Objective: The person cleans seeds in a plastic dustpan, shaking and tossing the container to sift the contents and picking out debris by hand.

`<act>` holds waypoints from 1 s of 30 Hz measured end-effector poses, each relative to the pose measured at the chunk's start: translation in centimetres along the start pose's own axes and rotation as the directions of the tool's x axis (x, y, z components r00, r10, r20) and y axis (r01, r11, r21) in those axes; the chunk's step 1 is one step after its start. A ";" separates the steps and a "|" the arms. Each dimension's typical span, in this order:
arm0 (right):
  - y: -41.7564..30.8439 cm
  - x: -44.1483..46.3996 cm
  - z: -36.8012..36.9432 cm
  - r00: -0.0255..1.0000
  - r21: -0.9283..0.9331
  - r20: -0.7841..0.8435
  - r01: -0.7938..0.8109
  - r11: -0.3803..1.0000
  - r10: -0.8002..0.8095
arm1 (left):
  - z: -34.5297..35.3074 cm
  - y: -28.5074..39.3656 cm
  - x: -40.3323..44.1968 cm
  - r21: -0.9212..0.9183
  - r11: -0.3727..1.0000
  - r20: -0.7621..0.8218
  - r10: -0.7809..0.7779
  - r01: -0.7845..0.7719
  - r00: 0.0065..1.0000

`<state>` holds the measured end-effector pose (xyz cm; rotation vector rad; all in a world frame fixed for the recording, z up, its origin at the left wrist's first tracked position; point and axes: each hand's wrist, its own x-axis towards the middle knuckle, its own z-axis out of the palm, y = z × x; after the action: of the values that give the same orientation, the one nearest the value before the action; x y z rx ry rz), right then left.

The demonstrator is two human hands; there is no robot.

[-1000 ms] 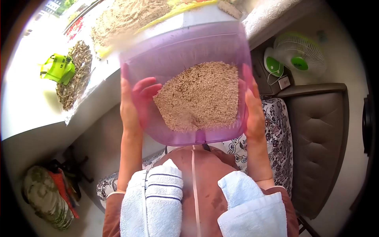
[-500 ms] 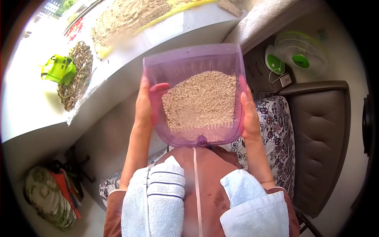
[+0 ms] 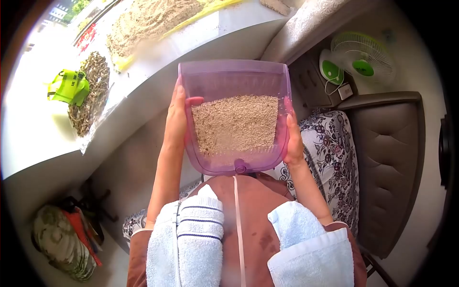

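Head view: left hand (image 3: 176, 115) closed around the left side of a translucent purple tray (image 3: 234, 79), right hand (image 3: 295, 143) closed around the right side, and pale grain (image 3: 234, 124) pooled between. Support both sides at matching height, in front of the body; tip gently, probably best with small, even wrist motions, to avoid sliding grain over a rim or bunching it to one side. At left, a white table (image 3: 28, 129) bearing a lime-green bag (image 3: 69, 87) against a heap of dried plant pieces (image 3: 88, 107), then a broad tan spread (image 3: 143, 24) beside yellow sheeting. At right, floral bedding (image 3: 342, 162), a green-and-white fan (image 3: 363, 68) and a tufted brown headboard (image 3: 392, 162).
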<state>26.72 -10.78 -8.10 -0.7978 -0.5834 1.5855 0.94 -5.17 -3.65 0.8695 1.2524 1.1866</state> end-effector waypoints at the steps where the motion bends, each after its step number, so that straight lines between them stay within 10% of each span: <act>1: 0.4 0.1 -0.3 0.999 0.100 0.046 0.005 0.995 -0.010 | 0.2 0.8 0.0 0.105 0.994 0.009 -0.035 0.034 0.999; 5: -1.3 -0.2 2.2 0.996 0.473 0.003 -0.076 0.878 0.085 | -1.4 -0.7 0.0 -0.171 0.983 0.083 -0.052 0.065 0.995; 7: -0.5 0.9 1.2 0.994 -0.375 0.052 0.108 0.921 -0.095 | -2.4 -3.4 0.4 -0.304 0.945 0.067 -0.103 0.118 0.992; 10: -4.2 0.4 3.9 0.963 -0.726 0.242 0.261 0.636 -0.118 | -2.1 -4.9 -0.6 -0.470 0.877 0.067 -0.080 0.102 0.995; 18: -1.7 2.8 -1.1 0.994 -0.093 0.108 -0.023 0.995 0.033 | -0.4 -1.9 -0.3 -0.218 0.976 0.032 0.008 -0.001 0.999; 24: -4.0 1.6 2.4 0.827 -0.065 0.394 0.462 0.885 -0.402 | -0.7 3.7 -1.5 -0.448 0.844 0.211 0.421 -0.296 0.882; 26: -1.1 1.7 0.6 0.961 -0.150 0.158 0.253 0.956 -0.229 | -0.5 1.4 -0.2 -0.124 0.950 -0.009 0.288 -0.287 0.958; 30: -0.6 0.5 -0.2 0.997 -0.253 0.026 0.074 0.965 -0.070 | -1.3 -1.8 -0.5 -0.270 0.960 0.053 0.086 -0.068 0.995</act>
<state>27.21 -10.20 -7.89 -0.9437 -0.8309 1.4692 0.03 -6.24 -5.47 0.7533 0.9853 1.3446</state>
